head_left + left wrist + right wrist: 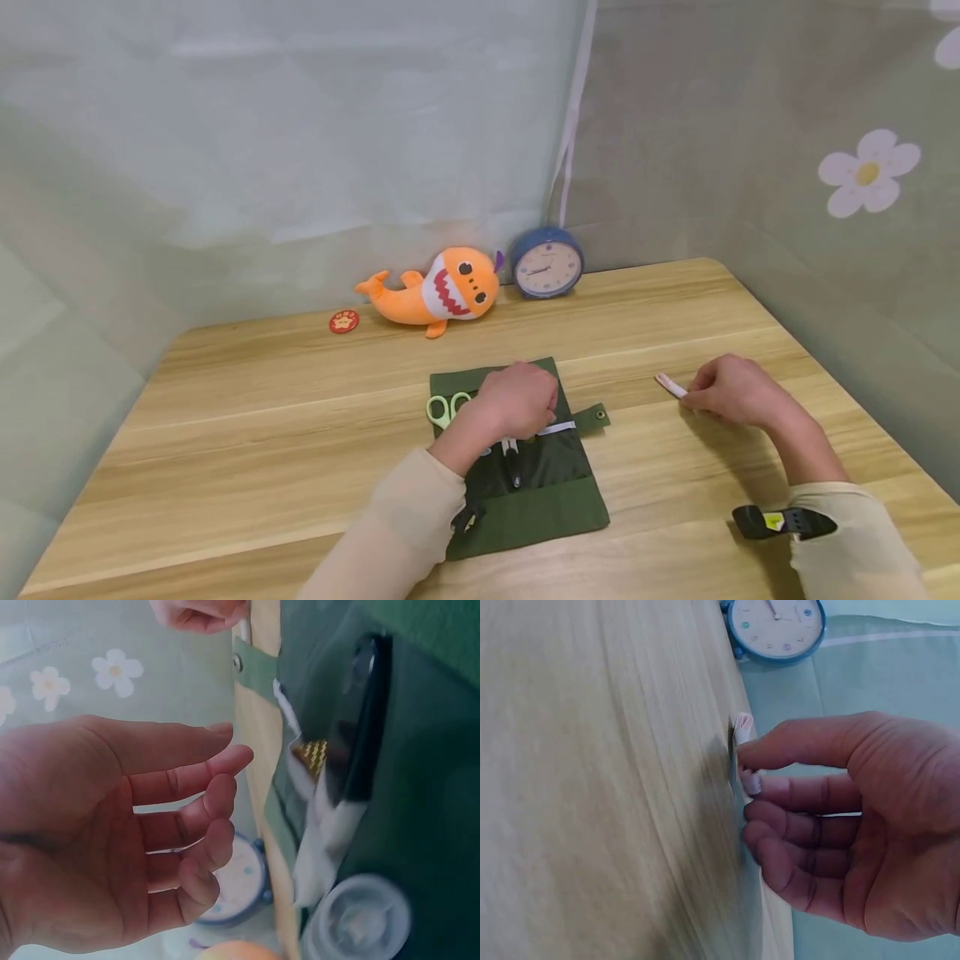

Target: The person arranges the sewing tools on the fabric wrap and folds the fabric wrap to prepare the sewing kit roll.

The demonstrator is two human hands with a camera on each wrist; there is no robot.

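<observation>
Pale fabric walls (pixel 300 125) enclose a wood-grain table (pixel 262 433), with an orange plush shark (pixel 405 307) beside a blue alarm clock (pixel 548 264) at its back edge. On it lies an opened dark-green fabric pouch (pixel 540 512). Well to the pouch's right, the right hand (pixel 738 392) pinches a slim white strip (pixel 670 384) with reddish marks between thumb and forefinger; whether the strip touches the wood I cannot tell. Above the pouch hovers the left hand (pixel 521 396), fingers loosely bent, thumb apart, holding nothing, near a black-and-white tool (pixel 360 720) and green-handled scissors (pixel 437 411). A light pinch near one end should handle the strip best without creasing it. The red badge's (pixel 344 322) characters, the clock's fine print and the wristband's (pixel 783 522) yellow label are illegible; no brand reads.
</observation>
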